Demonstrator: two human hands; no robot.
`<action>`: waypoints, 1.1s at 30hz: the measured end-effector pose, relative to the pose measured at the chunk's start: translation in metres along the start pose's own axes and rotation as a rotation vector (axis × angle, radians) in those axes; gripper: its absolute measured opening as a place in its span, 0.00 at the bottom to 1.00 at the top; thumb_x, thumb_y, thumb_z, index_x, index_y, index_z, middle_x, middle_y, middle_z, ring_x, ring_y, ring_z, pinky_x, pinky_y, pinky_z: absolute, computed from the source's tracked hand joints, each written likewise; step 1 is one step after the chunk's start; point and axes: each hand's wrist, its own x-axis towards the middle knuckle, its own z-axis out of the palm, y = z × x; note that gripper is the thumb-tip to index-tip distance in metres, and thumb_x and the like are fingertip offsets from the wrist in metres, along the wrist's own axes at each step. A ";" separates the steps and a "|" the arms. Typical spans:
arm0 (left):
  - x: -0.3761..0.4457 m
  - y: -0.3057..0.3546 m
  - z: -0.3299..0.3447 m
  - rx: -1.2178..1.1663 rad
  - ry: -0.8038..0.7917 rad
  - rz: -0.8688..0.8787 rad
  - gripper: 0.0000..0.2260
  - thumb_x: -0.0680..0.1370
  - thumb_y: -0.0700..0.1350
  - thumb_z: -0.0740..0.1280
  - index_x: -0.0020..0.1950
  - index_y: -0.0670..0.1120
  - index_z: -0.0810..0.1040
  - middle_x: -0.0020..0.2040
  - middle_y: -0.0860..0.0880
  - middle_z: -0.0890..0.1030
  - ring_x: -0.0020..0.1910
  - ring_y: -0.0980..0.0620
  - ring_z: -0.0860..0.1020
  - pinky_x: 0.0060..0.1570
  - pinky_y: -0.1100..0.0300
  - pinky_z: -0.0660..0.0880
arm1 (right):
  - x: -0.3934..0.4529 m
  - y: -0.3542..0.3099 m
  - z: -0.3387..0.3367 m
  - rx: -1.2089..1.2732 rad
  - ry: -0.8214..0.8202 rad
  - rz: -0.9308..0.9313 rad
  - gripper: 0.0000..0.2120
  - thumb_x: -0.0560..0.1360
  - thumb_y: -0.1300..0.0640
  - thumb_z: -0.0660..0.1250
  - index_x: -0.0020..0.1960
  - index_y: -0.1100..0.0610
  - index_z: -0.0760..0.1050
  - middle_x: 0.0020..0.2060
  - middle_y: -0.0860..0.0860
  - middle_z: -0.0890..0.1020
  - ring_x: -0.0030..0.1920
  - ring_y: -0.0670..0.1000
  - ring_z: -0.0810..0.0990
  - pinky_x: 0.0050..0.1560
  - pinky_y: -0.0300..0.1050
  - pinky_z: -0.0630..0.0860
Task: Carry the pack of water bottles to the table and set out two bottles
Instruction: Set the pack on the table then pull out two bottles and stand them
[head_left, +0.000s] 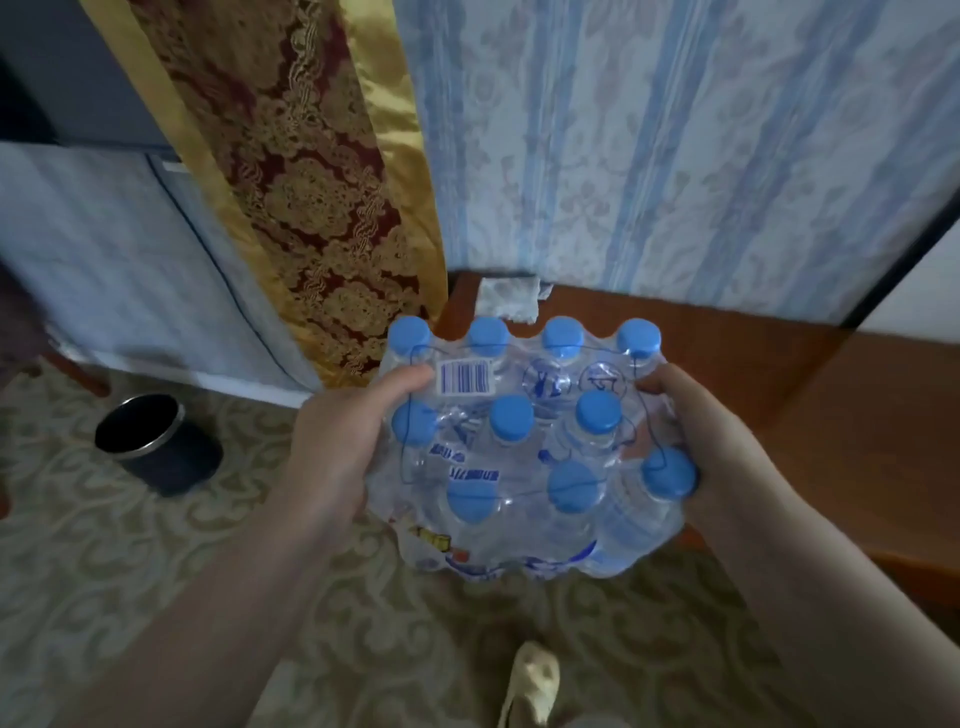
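A shrink-wrapped pack of water bottles (524, 447) with blue caps and a barcode sticker hangs in mid-air in front of me, tilted slightly toward me. My left hand (343, 447) grips its left side, thumb on top near the barcode. Gripping the right side is my right hand (696, 431), fingers curled over the wrap. The pack hovers above the carpet, at the near left corner of the brown wooden table (831, 405), which runs along the wall to the right.
A dark round waste bin (156, 441) stands on the patterned carpet at the left. A gold and red curtain (306, 208) hangs behind the pack. A crumpled white paper (509, 299) lies at the table's back edge. A pale slipper (535, 686) shows below.
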 end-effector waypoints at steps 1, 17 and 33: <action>0.013 0.008 0.009 -0.002 0.001 0.003 0.39 0.50 0.57 0.83 0.53 0.36 0.84 0.51 0.32 0.84 0.50 0.31 0.83 0.53 0.30 0.76 | 0.012 -0.010 0.003 0.001 -0.004 -0.006 0.40 0.51 0.48 0.75 0.61 0.62 0.78 0.50 0.63 0.83 0.44 0.61 0.79 0.58 0.69 0.73; 0.200 0.069 0.085 0.101 -0.178 -0.116 0.28 0.54 0.57 0.81 0.49 0.44 0.87 0.46 0.41 0.88 0.45 0.39 0.86 0.53 0.35 0.80 | 0.159 -0.096 0.063 -0.034 0.161 0.059 0.32 0.48 0.48 0.73 0.50 0.60 0.79 0.42 0.61 0.77 0.39 0.58 0.75 0.44 0.53 0.76; 0.299 0.067 0.124 0.272 -0.166 -0.188 0.27 0.52 0.58 0.80 0.43 0.42 0.86 0.36 0.45 0.88 0.35 0.44 0.87 0.45 0.45 0.84 | 0.241 -0.091 0.090 -0.013 0.329 0.135 0.33 0.47 0.49 0.74 0.50 0.64 0.80 0.40 0.62 0.81 0.37 0.58 0.79 0.47 0.55 0.80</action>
